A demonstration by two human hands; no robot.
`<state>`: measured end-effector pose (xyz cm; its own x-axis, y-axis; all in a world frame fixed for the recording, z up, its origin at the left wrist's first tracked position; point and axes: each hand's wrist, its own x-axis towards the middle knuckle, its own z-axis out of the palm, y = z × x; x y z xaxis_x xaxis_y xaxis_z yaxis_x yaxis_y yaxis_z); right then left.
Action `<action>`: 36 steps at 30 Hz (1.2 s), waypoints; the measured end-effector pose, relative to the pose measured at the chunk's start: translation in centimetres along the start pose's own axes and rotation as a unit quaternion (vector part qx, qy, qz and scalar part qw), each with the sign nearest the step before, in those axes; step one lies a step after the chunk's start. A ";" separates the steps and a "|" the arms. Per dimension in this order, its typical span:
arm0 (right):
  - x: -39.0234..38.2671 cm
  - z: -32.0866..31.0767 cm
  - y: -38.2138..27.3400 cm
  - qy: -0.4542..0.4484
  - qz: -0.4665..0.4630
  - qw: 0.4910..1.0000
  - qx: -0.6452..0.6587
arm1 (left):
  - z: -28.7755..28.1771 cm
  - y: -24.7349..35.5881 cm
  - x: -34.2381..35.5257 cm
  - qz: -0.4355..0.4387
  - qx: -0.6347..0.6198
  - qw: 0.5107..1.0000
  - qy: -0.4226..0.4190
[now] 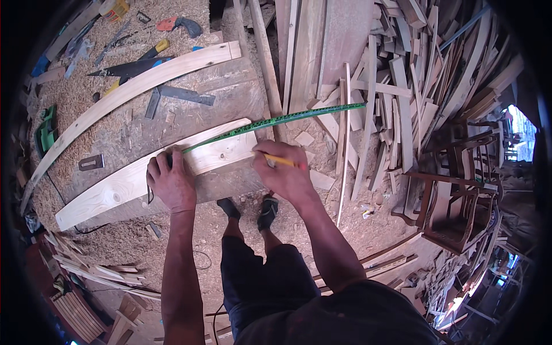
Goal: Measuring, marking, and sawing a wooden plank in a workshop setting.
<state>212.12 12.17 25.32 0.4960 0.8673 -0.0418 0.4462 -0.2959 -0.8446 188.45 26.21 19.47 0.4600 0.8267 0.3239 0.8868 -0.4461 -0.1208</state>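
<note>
A pale wooden plank (115,191) with a curved edge lies slantwise on the workbench (233,83). My left hand (174,187) rests on its middle, fingers curled round a tape measure whose dark case is mostly hidden. From there the green tape blade (276,120) runs out to the right across the plank and well beyond its right end. My right hand (287,175) is closed on a yellow pencil (280,159) beside the plank's right end. Whether the pencil's tip touches the wood is hidden by my fingers.
Behind the plank lie a long curved wooden strip (123,94), a metal square (187,95), a handsaw (129,69) and a green tool (46,131) among shavings. Wood offcuts (397,98) pile up at the right, near a dark wooden chair frame (448,213). My feet stand below the bench edge.
</note>
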 end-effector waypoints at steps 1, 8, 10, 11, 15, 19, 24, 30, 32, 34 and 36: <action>-0.8 -0.6 0.0 0.002 0.000 1.000 -0.004 | -0.1 0.2 0.1 0.000 -0.004 1.000 0.001; -9.2 0.1 4.7 0.041 -0.003 0.999 0.025 | -1.6 -0.1 0.8 -0.004 0.002 0.999 -0.034; -11.4 0.3 4.7 0.006 0.046 0.999 0.024 | -1.8 -0.2 0.7 -0.003 -0.001 1.000 -0.026; -12.4 0.2 4.8 -0.012 0.070 0.997 0.022 | -2.0 0.0 0.6 -0.004 -0.005 1.000 -0.019; -15.0 0.8 5.0 -0.012 0.071 0.997 0.013 | -2.6 0.3 1.1 -0.004 -0.013 1.000 -0.019; -14.9 1.7 3.8 0.011 0.076 0.996 0.041 | -2.5 0.1 1.6 -0.005 -0.009 1.000 -0.017; -14.5 1.8 3.0 0.026 0.088 0.995 0.025 | -2.6 -0.3 1.6 -0.007 -0.006 1.000 -0.017; -16.1 0.5 3.7 0.071 0.145 0.984 0.074 | -3.5 0.3 1.6 -0.002 -0.005 1.000 -0.017; -16.3 -0.3 3.8 0.086 0.122 0.987 0.059 | -4.0 0.5 1.8 0.002 -0.005 1.000 -0.018; -16.7 -1.4 4.1 0.067 0.145 0.987 0.031 | -4.2 0.6 2.2 0.003 0.001 1.000 -0.012; -17.2 -2.2 4.6 0.057 0.156 0.986 0.019 | -4.5 0.7 2.5 0.004 0.008 1.000 -0.001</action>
<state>207.32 -5.02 23.33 0.6859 0.6857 -0.2437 0.2319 -0.5234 -0.8199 190.04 26.40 24.39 0.4675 0.8239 0.3204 0.8835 -0.4476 -0.1381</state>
